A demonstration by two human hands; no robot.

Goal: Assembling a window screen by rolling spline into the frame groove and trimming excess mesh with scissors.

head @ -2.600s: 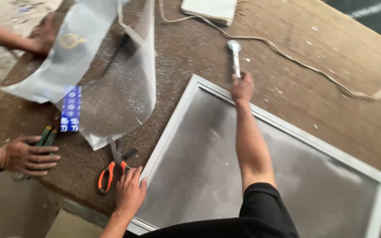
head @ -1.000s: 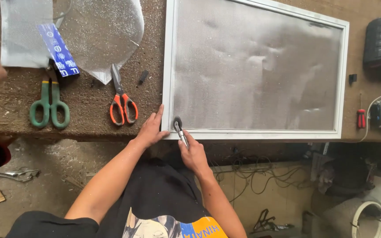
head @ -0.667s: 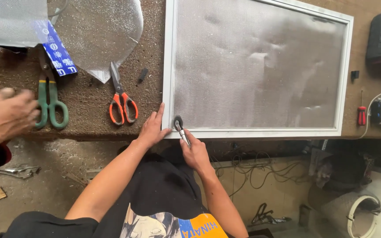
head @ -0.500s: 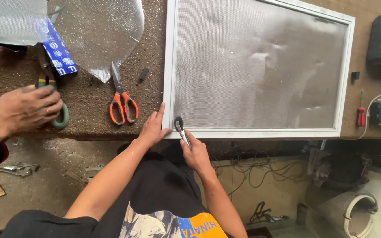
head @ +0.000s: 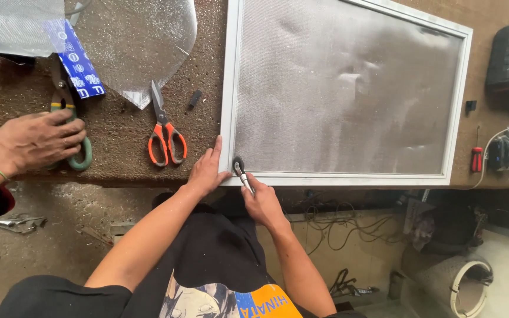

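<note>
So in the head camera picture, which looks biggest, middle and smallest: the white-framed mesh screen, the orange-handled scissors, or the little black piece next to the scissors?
1. White-framed mesh screen, by far the largest.
2. Orange-handled scissors.
3. Little black piece, the smallest.
All three lie on the same brown worktop, so nearness hardly skews this.

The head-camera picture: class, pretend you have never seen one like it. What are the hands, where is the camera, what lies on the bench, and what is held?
The camera sits on a person's head and looks down, so the two arms reaching up from the bottom are the wearer's own. The left hand presses on the corner of a white-framed mesh screen. The right hand grips a small roller tool whose wheel rests on the frame's near edge. On the brown workbench lie orange-handled scissors and loose mesh sheets. At the left, another person's hand rests on green-handled scissors.
</note>
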